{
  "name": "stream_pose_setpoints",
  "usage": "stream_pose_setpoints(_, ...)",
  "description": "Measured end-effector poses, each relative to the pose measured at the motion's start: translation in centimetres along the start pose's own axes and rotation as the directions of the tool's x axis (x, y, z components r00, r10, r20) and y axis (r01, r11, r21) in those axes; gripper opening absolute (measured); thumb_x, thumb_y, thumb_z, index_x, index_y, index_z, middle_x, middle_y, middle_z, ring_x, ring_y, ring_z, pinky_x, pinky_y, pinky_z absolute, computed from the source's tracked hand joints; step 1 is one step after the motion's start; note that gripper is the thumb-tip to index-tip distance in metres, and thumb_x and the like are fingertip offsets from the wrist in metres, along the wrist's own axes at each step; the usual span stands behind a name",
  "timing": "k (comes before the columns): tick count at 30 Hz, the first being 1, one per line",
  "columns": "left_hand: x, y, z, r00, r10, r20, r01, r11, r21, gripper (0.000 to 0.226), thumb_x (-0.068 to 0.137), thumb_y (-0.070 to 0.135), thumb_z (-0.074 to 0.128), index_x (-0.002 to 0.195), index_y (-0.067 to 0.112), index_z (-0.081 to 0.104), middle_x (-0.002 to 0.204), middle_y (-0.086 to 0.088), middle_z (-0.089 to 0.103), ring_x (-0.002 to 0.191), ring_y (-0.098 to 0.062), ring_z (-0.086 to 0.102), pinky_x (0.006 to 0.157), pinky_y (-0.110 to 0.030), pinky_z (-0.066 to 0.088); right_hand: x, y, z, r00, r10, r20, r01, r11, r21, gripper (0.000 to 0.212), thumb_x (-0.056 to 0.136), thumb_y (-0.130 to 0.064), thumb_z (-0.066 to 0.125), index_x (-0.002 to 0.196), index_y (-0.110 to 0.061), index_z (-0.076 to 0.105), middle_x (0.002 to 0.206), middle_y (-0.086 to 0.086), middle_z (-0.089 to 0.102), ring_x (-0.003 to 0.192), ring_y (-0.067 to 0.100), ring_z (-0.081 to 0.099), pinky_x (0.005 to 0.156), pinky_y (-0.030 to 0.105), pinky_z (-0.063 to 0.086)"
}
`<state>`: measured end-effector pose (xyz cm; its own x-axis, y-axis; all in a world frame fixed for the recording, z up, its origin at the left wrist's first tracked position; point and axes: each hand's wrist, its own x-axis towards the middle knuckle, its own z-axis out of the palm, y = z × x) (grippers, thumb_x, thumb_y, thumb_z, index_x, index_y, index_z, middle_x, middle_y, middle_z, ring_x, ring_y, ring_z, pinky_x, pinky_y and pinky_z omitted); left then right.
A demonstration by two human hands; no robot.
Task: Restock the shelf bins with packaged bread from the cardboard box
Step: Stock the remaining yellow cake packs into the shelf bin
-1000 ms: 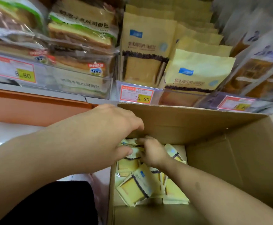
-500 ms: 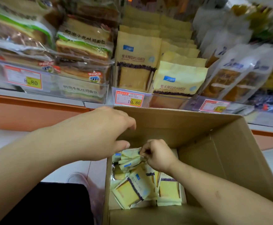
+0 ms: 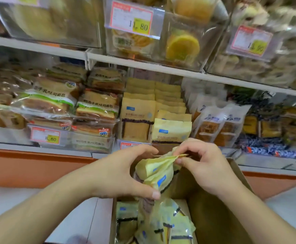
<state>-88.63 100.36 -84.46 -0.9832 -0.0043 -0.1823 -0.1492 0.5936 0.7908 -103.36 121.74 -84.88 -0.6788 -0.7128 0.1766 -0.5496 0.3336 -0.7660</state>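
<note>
A bunch of yellow bread packets (image 3: 158, 173) hangs above the open cardboard box (image 3: 219, 208). My right hand (image 3: 205, 166) pinches the packets' gathered top edges. My left hand (image 3: 126, 175) curls around the bunch from the left, thumb under it. More yellow packets (image 3: 152, 224) lie loose in the box bottom. Straight ahead on the lower shelf stands the clear bin (image 3: 154, 117) with rows of the same yellow packets upright in it.
Sandwich bread packs (image 3: 59, 103) fill the bins to the left, white-packaged bread (image 3: 217, 124) the bin to the right. An upper shelf (image 3: 143, 66) carries clear bins of round cakes. An orange plinth (image 3: 29, 166) runs below the shelf, pale floor beside the box.
Both hands have risen out of the box with a bunch of yellow packets, and my view has tilted up toward the shelves. My left hand has moved from the box rim onto the packets.
</note>
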Motion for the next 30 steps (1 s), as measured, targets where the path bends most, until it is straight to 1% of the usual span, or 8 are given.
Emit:
stream_pose_setpoints(4, -0.6, 1.5, -0.2, 0.998, 0.036, -0.058, -0.042, 0.995, -0.091, 0.091, 0.065, 0.055, 0.094, 0.137, 0.063, 0.039, 0.128, 0.035, 0.059, 0.12, 0.012, 0.056, 0.1, -0.02, 0.049, 0.7, -1.8, -0.3, 0.991, -0.01, -0.135, 0.025, 0.994, 0.111, 0.024, 0.087, -0.002, 0.079, 0.086, -0.025, 0.08, 0.092, -0.009, 0.077, 0.095, 0.012, 0.072, 0.085, 0.027, 0.058)
stream_pose_setpoints(8, -0.9, 2.9, 0.5, 0.947, 0.073, -0.314, -0.106, 0.99, -0.089, 0.047, 0.083, 0.04, 0.083, 0.12, 0.048, 0.056, 0.112, 0.026, 0.069, 0.103, 0.003, 0.066, 0.087, -0.028, 0.059, 1.4, -2.7, -0.1, 0.978, -0.007, -0.209, 0.042, 0.986, 0.164, 0.018, 0.091, -0.009, 0.079, 0.086, -0.026, 0.079, 0.087, -0.007, 0.075, 0.088, 0.016, 0.072, 0.08, 0.046, 0.063)
stream_pose_setpoints(12, -1.3, 3.7, -0.5, 0.848, 0.111, -0.519, -0.112, 0.993, 0.03, 0.033, 0.082, 0.039, 0.074, 0.111, 0.044, 0.06, 0.101, 0.025, 0.069, 0.095, 0.004, 0.066, 0.075, -0.028, 0.06, 2.3, -4.3, 0.0, 0.975, -0.058, -0.215, 0.102, 0.975, 0.198, 0.015, 0.095, -0.013, 0.075, 0.089, -0.027, 0.078, 0.092, -0.007, 0.074, 0.091, 0.015, 0.071, 0.075, 0.038, 0.064)
stream_pose_setpoints(15, -1.4, 3.9, -2.0, 0.823, 0.128, -0.553, -0.046, 0.986, 0.158, 0.041, 0.078, 0.05, 0.081, 0.112, 0.046, 0.057, 0.099, 0.026, 0.067, 0.094, 0.006, 0.065, 0.071, -0.021, 0.058, 3.1, -5.3, 0.5, 0.967, -0.103, -0.233, 0.152, 0.967, 0.204, 0.016, 0.098, -0.011, 0.072, 0.092, -0.026, 0.076, 0.094, -0.008, 0.072, 0.096, 0.012, 0.069, 0.076, 0.028, 0.062)
stream_pose_setpoints(21, -0.4, 3.5, -5.4, 0.724, 0.222, -0.653, -0.012, 0.95, 0.311, 0.043, 0.076, 0.041, 0.085, 0.113, 0.04, 0.064, 0.095, 0.023, 0.07, 0.091, 0.003, 0.065, 0.073, -0.025, 0.057, 6.4, -5.8, 1.6, 0.954, -0.136, -0.267, 0.221, 0.921, 0.321, 0.014, 0.099, -0.005, 0.07, 0.098, -0.017, 0.076, 0.104, 0.0, 0.073, 0.103, 0.021, 0.07, 0.08, 0.036, 0.065)
stream_pose_setpoints(23, 0.6, 3.1, -6.2, 0.704, 0.251, -0.664, -0.026, 0.944, 0.33, 0.042, 0.076, 0.039, 0.086, 0.112, 0.038, 0.066, 0.094, 0.023, 0.07, 0.091, 0.003, 0.065, 0.074, -0.02, 0.054, 7.6, -5.4, 1.7, 0.949, -0.141, -0.281, 0.23, 0.922, 0.312, 0.014, 0.099, -0.005, 0.07, 0.098, -0.018, 0.076, 0.105, -0.001, 0.074, 0.104, 0.021, 0.071, 0.081, 0.037, 0.065)
stream_pose_setpoints(25, 2.0, 2.7, -6.8, 0.705, 0.265, -0.658, -0.043, 0.942, 0.334, 0.042, 0.076, 0.037, 0.088, 0.113, 0.036, 0.068, 0.095, 0.022, 0.071, 0.092, 0.003, 0.065, 0.076, -0.018, 0.053, 8.8, -4.7, 1.5, 0.947, -0.139, -0.291, 0.225, 0.931, 0.287, 0.017, 0.099, -0.006, 0.07, 0.097, -0.022, 0.076, 0.104, -0.002, 0.074, 0.103, 0.021, 0.071, 0.081, 0.04, 0.065)
stream_pose_setpoints(30, 6.1, 0.7, -7.0, 0.749, 0.244, -0.616, -0.101, 0.961, 0.258, 0.043, 0.075, 0.036, 0.091, 0.112, 0.037, 0.069, 0.097, 0.02, 0.073, 0.094, -0.001, 0.067, 0.083, -0.035, 0.057, 10.7, -2.2, 0.8, 0.943, -0.127, -0.307, 0.17, 0.978, 0.119, 0.02, 0.096, -0.011, 0.075, 0.091, -0.031, 0.075, 0.098, -0.008, 0.073, 0.097, 0.018, 0.069, 0.084, 0.044, 0.061)
